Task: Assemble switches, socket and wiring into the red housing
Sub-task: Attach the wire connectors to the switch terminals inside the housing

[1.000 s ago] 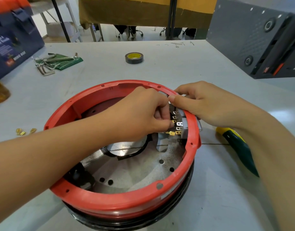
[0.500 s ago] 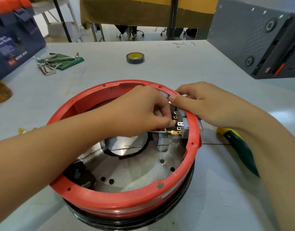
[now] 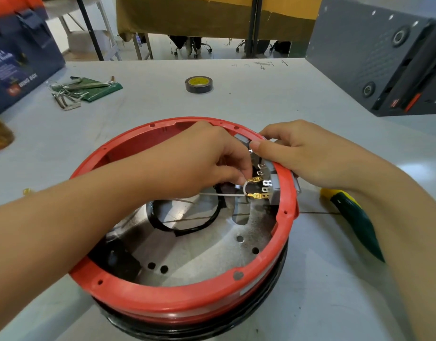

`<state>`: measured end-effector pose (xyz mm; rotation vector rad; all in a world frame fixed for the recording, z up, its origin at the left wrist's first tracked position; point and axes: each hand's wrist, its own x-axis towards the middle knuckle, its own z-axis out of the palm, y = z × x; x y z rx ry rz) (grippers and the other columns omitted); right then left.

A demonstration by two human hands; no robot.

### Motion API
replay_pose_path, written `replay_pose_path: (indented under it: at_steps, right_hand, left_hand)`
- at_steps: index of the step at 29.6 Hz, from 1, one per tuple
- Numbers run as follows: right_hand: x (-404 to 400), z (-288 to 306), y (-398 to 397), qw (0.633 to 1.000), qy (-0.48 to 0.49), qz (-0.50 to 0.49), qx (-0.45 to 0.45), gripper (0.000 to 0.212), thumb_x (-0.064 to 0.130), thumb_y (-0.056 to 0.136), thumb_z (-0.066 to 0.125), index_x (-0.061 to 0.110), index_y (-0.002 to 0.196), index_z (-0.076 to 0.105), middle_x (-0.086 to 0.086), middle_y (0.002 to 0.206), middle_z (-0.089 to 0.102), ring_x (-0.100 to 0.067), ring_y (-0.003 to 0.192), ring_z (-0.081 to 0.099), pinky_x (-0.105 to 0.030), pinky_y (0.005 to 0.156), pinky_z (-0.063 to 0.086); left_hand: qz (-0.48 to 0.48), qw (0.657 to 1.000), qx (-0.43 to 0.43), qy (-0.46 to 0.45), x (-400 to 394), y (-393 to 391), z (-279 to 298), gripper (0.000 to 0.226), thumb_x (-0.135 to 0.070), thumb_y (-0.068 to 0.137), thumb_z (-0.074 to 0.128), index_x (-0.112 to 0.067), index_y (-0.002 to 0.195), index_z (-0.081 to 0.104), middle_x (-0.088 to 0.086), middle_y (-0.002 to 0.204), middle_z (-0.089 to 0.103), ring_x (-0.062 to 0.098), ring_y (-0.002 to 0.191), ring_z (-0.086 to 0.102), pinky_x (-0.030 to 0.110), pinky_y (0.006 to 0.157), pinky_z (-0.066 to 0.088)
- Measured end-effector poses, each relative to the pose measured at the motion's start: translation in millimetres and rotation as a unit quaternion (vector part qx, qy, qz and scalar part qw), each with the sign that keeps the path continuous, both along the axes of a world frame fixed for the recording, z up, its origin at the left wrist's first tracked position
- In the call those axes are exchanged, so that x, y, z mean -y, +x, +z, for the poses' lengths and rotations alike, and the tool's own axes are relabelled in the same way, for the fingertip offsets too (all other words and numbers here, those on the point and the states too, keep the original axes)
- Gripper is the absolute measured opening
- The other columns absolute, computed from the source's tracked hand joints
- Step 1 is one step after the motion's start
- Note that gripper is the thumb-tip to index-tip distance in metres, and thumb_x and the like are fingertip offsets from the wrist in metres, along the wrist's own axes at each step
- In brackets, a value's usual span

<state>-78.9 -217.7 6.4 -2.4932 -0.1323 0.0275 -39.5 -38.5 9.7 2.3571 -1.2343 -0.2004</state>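
Observation:
The round red housing (image 3: 177,300) sits in front of me with a metal floor inside. Grey switches (image 3: 273,190) with metal tabs are set into its right wall. My left hand (image 3: 204,158) reaches inside and pinches a brass terminal (image 3: 255,179) on a short white wire (image 3: 245,188) next to a switch tab. The wire's other brass terminal (image 3: 257,196) sits on a lower tab. My right hand (image 3: 300,153) grips the housing rim and the switch block from outside, thumb on top.
A green and yellow screwdriver (image 3: 355,217) lies right of the housing, partly under my right forearm. A roll of tape (image 3: 198,84), hex keys on a green pouch (image 3: 84,88), a blue box (image 3: 17,67) and a grey case (image 3: 384,57) stand farther back.
My left hand has lifted one brass terminal up from the lower tab area to a higher switch tab, so the white wire now loops between two terminals. My right hand kept its hold.

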Motion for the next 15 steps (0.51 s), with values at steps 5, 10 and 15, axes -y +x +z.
replay_pose_path:
  at_steps: [5, 10, 15]
  right_hand:
    - [-0.6, 0.7, -0.4, 1.0, -0.002, 0.001, -0.004, 0.032, 0.048, 0.091, 0.044, 0.023, 0.093, 0.065, 0.007, 0.06, 0.059, -0.001, 0.054, 0.053, -0.019, 0.055, 0.041]
    - [-2.1, 2.3, -1.4, 1.0, -0.004, 0.002, -0.007, 0.034, 0.046, 0.092, 0.044, 0.02, 0.095, 0.065, 0.004, 0.068, 0.061, -0.009, 0.063, 0.055, -0.03, 0.065, 0.044]
    - [-4.1, 3.4, -2.2, 1.0, -0.016, 0.0, -0.002, 0.035, 0.046, 0.092, 0.043, 0.018, 0.096, 0.065, -0.001, 0.073, 0.063, -0.014, 0.07, 0.058, -0.033, 0.07, 0.047]
  left_hand:
    - [-0.022, 0.999, 0.038, 0.01, 0.7, -2.4, -0.2, 0.006, -0.022, 0.084, 0.066, -0.02, 0.082, 0.071, -0.006, 0.077, 0.068, 0.011, 0.072, 0.058, 0.027, 0.069, 0.042]
    - [-0.019, 0.999, 0.039, 0.01, 1.1, -2.9, -0.2, 0.007, -0.021, 0.084, 0.066, -0.018, 0.084, 0.072, -0.005, 0.078, 0.069, 0.011, 0.073, 0.059, 0.03, 0.071, 0.042]
    - [-0.014, 0.999, 0.031, 0.005, 1.3, -3.7, -0.6, 0.006, -0.021, 0.084, 0.066, -0.019, 0.084, 0.072, -0.006, 0.078, 0.069, 0.011, 0.074, 0.06, 0.031, 0.072, 0.044]
